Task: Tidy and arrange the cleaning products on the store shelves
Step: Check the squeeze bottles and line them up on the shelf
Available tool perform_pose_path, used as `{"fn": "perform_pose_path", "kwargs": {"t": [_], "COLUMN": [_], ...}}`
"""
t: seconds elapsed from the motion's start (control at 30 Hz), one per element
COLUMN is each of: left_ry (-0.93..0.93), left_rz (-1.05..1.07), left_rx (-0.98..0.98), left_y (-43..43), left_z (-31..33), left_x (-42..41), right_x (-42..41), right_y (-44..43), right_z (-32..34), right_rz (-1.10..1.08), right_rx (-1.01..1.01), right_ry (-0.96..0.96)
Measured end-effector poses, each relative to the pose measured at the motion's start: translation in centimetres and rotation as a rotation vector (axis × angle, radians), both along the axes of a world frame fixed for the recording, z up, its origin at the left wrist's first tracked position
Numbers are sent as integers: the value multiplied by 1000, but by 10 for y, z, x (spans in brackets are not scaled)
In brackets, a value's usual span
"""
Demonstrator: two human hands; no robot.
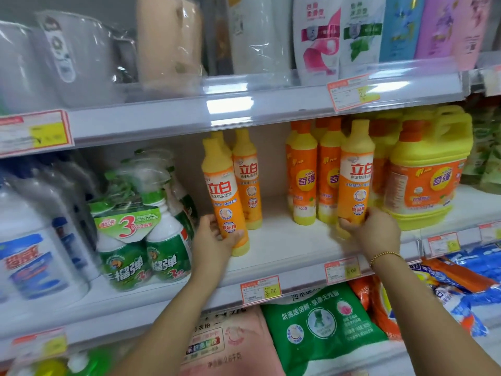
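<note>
Blur smears the white jugs [35, 240] at left. On the middle shelf [284, 240] the left hand [214, 240] grasps a slim, glossy plastic bottle [223, 196] near its base; the right hand [375, 232] clasps a second bottle [355, 172], fingertips hidden behind it.

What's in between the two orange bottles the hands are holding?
In the head view: between the left bottle in the left hand and the right bottle in the right hand stand a matching bottle, bare shelf, then two orange-labelled bottles.
</note>
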State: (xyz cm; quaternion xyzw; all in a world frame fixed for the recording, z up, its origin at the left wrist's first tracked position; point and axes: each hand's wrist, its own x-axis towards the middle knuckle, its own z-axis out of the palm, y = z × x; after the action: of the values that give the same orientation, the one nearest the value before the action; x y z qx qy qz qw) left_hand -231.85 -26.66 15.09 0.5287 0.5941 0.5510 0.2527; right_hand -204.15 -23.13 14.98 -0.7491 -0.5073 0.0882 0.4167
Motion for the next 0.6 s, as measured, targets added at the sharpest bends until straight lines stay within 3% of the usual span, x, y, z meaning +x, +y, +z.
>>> {"fn": "perform_pose_path", "kwargs": {"t": [0.17,0.33,0.6], "left_ry": [19,14,-45], "left_rz": [21,46,88], "left_rx": [23,61,53], "left_y": [5,7,20], "left_z": [-4,-7,-15], "left_x": [0,-2,-4], "right_x": [-49,-113,-151], "right_y": [-17,-14,1], "right_z": [0,1,-8], "right_rz": [173,369,355], "right_rx": [-13,-31,-19], "right_ry": [-60,5,13]}}
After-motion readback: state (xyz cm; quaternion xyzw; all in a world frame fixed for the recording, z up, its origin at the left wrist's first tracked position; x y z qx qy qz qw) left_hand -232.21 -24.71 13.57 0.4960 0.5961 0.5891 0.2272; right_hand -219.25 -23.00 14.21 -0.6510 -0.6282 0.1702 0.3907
